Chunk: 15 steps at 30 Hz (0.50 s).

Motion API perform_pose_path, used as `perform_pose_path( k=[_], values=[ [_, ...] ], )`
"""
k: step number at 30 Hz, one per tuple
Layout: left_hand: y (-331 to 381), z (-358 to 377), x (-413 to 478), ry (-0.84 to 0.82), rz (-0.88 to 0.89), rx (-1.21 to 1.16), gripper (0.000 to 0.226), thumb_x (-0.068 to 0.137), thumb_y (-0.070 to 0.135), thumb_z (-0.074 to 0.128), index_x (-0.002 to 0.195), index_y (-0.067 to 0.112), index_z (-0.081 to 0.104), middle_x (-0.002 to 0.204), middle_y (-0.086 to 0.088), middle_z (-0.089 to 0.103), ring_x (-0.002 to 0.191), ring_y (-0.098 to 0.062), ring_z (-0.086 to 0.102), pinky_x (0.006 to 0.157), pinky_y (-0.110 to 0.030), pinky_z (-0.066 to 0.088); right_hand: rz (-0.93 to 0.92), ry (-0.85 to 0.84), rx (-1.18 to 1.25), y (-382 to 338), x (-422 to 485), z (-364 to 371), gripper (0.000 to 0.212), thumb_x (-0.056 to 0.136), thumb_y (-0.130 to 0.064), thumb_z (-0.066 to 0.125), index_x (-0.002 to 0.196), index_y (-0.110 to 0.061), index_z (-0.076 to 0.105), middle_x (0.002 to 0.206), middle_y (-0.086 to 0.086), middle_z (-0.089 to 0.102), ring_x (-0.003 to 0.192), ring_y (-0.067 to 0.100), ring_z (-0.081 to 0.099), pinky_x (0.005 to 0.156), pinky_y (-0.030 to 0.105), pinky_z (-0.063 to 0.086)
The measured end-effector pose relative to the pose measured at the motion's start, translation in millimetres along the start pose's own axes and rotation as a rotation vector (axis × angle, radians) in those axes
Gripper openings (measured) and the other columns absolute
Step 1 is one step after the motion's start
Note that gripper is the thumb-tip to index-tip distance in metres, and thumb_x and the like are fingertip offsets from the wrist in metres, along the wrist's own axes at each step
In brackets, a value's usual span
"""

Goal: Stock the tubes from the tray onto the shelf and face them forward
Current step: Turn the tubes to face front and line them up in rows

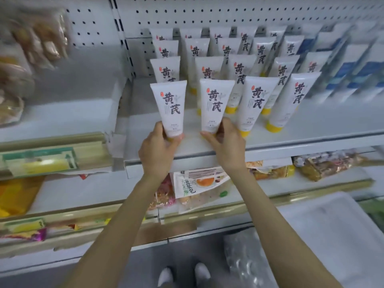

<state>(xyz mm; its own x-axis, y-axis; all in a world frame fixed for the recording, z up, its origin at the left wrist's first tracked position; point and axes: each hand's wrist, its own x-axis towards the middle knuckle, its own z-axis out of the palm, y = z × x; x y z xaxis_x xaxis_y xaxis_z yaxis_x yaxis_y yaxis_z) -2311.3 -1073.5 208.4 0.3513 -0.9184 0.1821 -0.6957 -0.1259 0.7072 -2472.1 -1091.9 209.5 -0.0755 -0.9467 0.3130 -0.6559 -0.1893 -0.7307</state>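
A white metal shelf (291, 129) before white pegboard (187, 13) carries rows of tubes (241, 73). The left hand (158, 150) curls round one white yellow-capped plastic tube (171, 107) at its base. The right hand (226, 146) grips the neighbouring tube (214, 104), just beside those fingers.

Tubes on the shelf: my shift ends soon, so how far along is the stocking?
Done: rows of white tubes stand label-forward on the shelf. In hand: the left grip holds the front-left tube, the right grip the tube beside it. Left: settling these two; the tray's contents are too blurred to tell.
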Motion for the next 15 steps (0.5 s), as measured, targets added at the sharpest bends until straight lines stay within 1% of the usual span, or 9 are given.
perform_pose_path(
  k=[4, 6, 8, 12, 15],
  values=[
    [-5.1, 2.2, 1.2, 0.007, 0.050, 0.017, 0.043, 0.083, 0.051, 0.063, 0.104, 0.015, 0.051, 0.099, -0.004, 0.067, 0.089, -0.029, 0.061, 0.063, -0.034, 0.041, 0.041, -0.068, 0.032, 0.9, 2.1, -3.9, 0.034, 0.083, -0.033, 0.070, 0.103, -0.010, 0.055, 0.093, 0.004, 0.066, 0.085, 0.022, 0.063, 0.077, 0.045, 0.051],
    [-5.9, 2.7, 0.8, 0.009, 0.051, 0.013, 0.043, 0.083, 0.051, 0.063, 0.105, 0.015, 0.052, 0.099, -0.004, 0.067, 0.088, -0.027, 0.061, 0.061, -0.031, 0.037, 0.062, -0.121, 0.089, 2.0, 1.6, -6.1, 0.031, 0.084, -0.030, 0.070, 0.105, -0.013, 0.055, 0.097, 0.002, 0.067, 0.089, 0.019, 0.064, 0.082, 0.045, 0.052],
    [-5.9, 2.0, 1.4, 0.003, 0.049, 0.005, 0.043, 0.083, 0.050, 0.063, 0.106, 0.015, 0.053, 0.102, -0.002, 0.067, 0.089, -0.024, 0.061, 0.061, -0.029, 0.035, 0.083, -0.146, 0.149, 2.9, 1.4, -8.1, 0.027, 0.084, -0.026, 0.070, 0.105, -0.017, 0.056, 0.099, 0.000, 0.067, 0.092, 0.017, 0.064, 0.085, 0.044, 0.052],
    [-7.7, 4.0, 1.4, 0.009, 0.054, 0.002, 0.043, 0.083, 0.050, 0.063, 0.107, 0.016, 0.054, 0.104, -0.001, 0.068, 0.090, -0.024, 0.062, 0.062, -0.031, 0.040, 0.102, -0.142, 0.182, 3.7, 1.9, -8.2, 0.028, 0.083, -0.024, 0.071, 0.108, -0.017, 0.058, 0.100, -0.002, 0.067, 0.092, 0.014, 0.064, 0.087, 0.043, 0.052],
    [-7.3, 7.3, -0.1, 0.040, 0.043, 0.010, 0.043, 0.082, 0.053, 0.063, 0.106, 0.018, 0.055, 0.102, 0.000, 0.069, 0.090, -0.024, 0.063, 0.065, -0.035, 0.048, 0.084, -0.134, 0.178, 8.5, 2.3, -5.3, 0.028, 0.083, -0.026, 0.071, 0.106, -0.016, 0.057, 0.097, -0.002, 0.067, 0.090, 0.015, 0.065, 0.084, 0.047, 0.052]
  ],
)
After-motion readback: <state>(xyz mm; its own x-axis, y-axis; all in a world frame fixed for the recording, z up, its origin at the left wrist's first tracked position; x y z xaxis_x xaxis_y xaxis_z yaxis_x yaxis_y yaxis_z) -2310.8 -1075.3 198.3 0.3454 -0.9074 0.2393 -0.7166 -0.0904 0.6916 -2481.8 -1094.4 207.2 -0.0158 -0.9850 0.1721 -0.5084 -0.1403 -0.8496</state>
